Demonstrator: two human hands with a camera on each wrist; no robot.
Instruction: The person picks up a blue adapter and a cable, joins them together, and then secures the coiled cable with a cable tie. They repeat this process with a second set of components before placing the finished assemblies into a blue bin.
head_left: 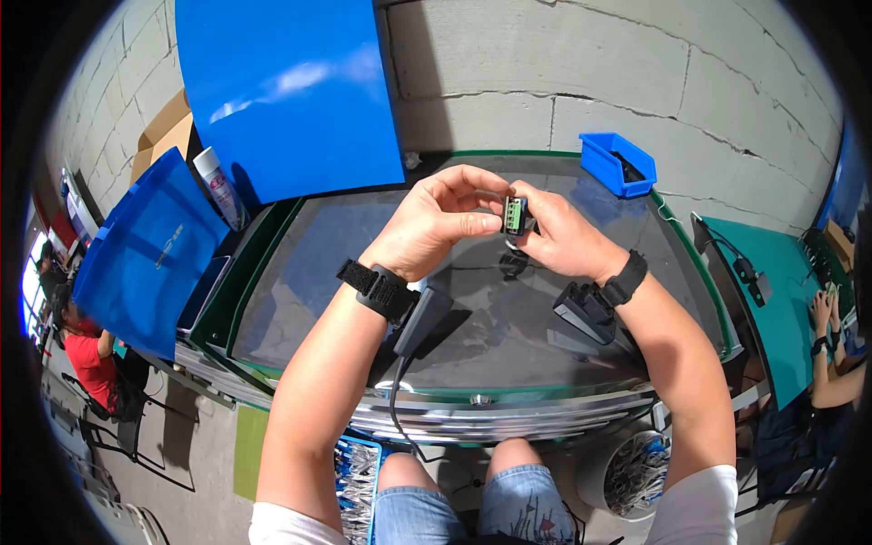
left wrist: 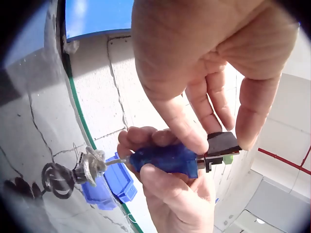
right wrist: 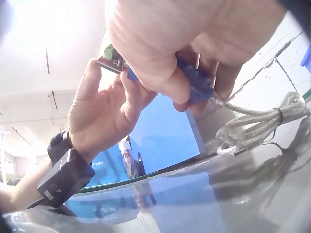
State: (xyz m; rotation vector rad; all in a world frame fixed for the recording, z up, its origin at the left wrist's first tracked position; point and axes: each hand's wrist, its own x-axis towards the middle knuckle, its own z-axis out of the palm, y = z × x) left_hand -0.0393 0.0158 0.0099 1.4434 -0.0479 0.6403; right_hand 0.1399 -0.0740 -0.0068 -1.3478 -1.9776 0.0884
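In the head view, a small adapter with a green screw-terminal block is held between both hands above the table. Its translucent blue casing shows in the left wrist view, with a black piece at the terminal end. My right hand grips the blue casing between thumb and curled fingers. The thumb and a finger of my left hand pinch the black terminal end. From the casing's other end hangs a clear cable, tied in a bundle.
The dark, film-covered table lies below the hands. A blue bin holding dark items stands at its back right. At the left are a spray can and a blue bin. A bucket of cables stands below the front edge.
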